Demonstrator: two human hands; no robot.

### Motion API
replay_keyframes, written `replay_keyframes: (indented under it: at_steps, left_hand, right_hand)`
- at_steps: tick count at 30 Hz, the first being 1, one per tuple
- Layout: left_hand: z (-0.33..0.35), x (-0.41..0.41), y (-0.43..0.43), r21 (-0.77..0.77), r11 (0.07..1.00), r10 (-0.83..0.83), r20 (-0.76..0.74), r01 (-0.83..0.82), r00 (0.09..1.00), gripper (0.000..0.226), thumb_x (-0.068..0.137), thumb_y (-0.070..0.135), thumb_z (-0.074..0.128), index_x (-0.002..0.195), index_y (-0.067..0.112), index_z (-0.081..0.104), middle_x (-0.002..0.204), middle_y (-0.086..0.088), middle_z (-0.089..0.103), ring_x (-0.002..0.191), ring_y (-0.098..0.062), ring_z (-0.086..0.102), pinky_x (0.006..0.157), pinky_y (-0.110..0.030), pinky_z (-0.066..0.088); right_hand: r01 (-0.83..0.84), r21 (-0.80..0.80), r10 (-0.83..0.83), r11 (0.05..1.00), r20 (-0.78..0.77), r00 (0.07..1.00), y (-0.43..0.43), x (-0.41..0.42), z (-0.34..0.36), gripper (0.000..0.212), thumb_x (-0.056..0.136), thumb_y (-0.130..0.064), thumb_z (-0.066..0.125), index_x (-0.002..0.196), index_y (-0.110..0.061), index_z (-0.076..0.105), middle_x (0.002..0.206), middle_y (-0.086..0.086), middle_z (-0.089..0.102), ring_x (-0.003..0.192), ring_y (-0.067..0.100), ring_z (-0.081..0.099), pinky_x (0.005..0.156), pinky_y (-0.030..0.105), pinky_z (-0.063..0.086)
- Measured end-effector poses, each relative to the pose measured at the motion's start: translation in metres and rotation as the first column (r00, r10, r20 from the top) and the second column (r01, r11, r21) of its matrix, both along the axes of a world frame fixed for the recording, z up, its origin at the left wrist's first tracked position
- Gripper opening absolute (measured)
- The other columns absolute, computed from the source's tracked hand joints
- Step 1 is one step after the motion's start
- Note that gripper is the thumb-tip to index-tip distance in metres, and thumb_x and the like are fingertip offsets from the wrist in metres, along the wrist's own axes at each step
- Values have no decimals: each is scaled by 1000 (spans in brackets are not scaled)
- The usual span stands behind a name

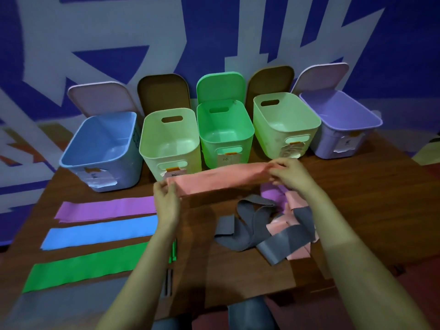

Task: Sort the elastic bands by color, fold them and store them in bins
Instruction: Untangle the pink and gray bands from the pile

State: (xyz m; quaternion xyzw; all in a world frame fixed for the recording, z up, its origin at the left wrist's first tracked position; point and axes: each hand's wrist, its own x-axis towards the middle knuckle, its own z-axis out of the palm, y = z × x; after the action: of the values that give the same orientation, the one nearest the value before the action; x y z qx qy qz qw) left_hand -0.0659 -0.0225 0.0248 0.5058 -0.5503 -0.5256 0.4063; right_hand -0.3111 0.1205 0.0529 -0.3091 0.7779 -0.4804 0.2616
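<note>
head view: left hand [166, 198], right hand [290, 173] pinch pink band [219, 178]; labels [100, 179] unreadable.

A brown wooden table [357, 210] carries five bins in a row along its far edge: a blue bin [102, 148], a pale green bin [170, 144], a green bin [225, 134], a second pale green bin [285, 125] and a purple bin [342, 129] with its lid on; on the left three bands lie flat, side by side: a purple band [107, 208] farthest, a blue band [102, 232] between, a green band [85, 270] nearest; to the right lies a tangled heap of grey bands [257, 234], pink bands [300, 253] and a purple piece [271, 195]
</note>
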Motion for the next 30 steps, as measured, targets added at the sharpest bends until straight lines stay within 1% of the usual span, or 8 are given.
replay_keyframes:
  at_steps: [5, 8, 13, 16, 19, 23, 25, 30]
  left_hand:
    - [-7, 19, -17, 25, 999, 23, 59, -24, 998, 20, 97, 20, 49, 111, 6, 51, 108, -10, 57, 95, -22, 58, 72, -33, 53]
    - [-10, 22, -19, 55, 998, 9, 27, -11, 1000, 18, 96, 17, 52, 110, 5, 51, 105, -11, 59, 90, -22, 59, 65, -28, 53]
    - [-9, 22, -18, -40, 999, -13, 99, 17, 995, 17, 96, 17, 51, 104, 8, 39, 92, -5, 57, 83, -21, 58, 60, -27, 48]
    - [-12, 20, -19, -177, 975, -90, 236, 134, 968, 6, 95, 2, 44, 94, 7, 46, 95, -7, 60, 86, -28, 56, 68, -36, 46]
    - [-11, 11, -20, -264, 932, -126, 410, 249, 904, 28, 89, -9, 38, 85, 3, 63, 96, -9, 66, 95, -27, 58, 75, -28, 43]
    - [-13, -4, -24, -342, 910, -49, 474, 235, 879, 32, 90, -4, 43, 112, 3, 65, 119, -14, 62, 110, -30, 55, 92, -35, 44]
    - [-18, -11, -27, -310, 919, -55, 512, 244, 857, 34, 89, -4, 44, 118, 1, 61, 124, -16, 59, 114, -32, 53, 96, -36, 41]
    - [-35, -24, -33, -179, 929, -128, 666, 325, 734, 36, 87, -6, 45, 120, 1, 59, 125, -20, 56, 115, -35, 52, 94, -38, 42]
  right_hand:
    - [34, -2, -33, 999, 212, 977, 5, -8, -1, 28, 79, 1, 69, 105, -6, 61, 94, 12, 66, 80, 21, 65, 69, 24, 56]
    - [110, -93, -59, 990, 429, 901, 10, -7, 0, 23, 77, 6, 68, 94, -9, 60, 87, 9, 67, 71, 15, 68, 60, 22, 58]
    - [120, -135, -42, 984, 473, 880, 15, -5, -6, 31, 80, 9, 63, 100, -13, 58, 82, 8, 68, 68, 16, 69, 56, 20, 55]
    - [109, -139, -59, 984, 326, 943, 11, -6, -13, 34, 84, 13, 55, 96, -18, 58, 91, 13, 60, 69, 19, 63, 54, 16, 53]
    - [91, -67, -84, 994, 107, 991, 3, -12, -22, 43, 84, 15, 51, 105, -22, 58, 101, 11, 55, 74, 15, 59, 60, 20, 53]
    - [75, 33, -65, 997, -237, 969, -15, -18, -30, 52, 85, 13, 49, 127, -18, 53, 113, 11, 56, 93, 23, 59, 78, 30, 49]
    - [95, 74, -53, 993, -442, 895, -23, -22, -36, 41, 86, 10, 46, 117, -14, 58, 117, 14, 53, 102, 29, 54, 83, 30, 44]
    - [137, 284, 31, 949, -516, 856, -33, -31, -61, 52, 87, 7, 40, 129, -22, 47, 129, 12, 48, 109, 35, 52, 89, 42, 46]
